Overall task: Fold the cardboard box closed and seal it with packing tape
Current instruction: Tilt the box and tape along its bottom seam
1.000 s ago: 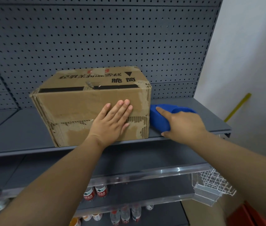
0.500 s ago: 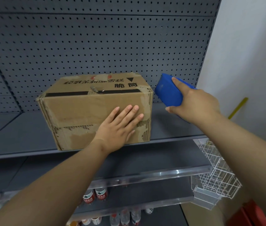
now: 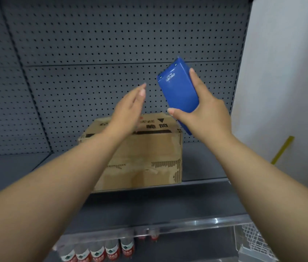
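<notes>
The left hand (image 3: pixel 128 108) and right hand (image 3: pixel 206 112) are bare. The left forearm (image 3: pixel 64 178) and right forearm (image 3: pixel 263 176) are bare too, right to the frame's edge. The fingers (image 3: pixel 194 80) have short, rounded nails (image 3: pixel 170 111).

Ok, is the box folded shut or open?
Shut: the box top lies flat, flaps down, with a dark strip across it. Cannot tell whether it is sealed.

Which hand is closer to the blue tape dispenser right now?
Right. The right hand grips the blue tape dispenser, held up above the cardboard box. The left hand is open in the air to its left, not touching it.
</notes>
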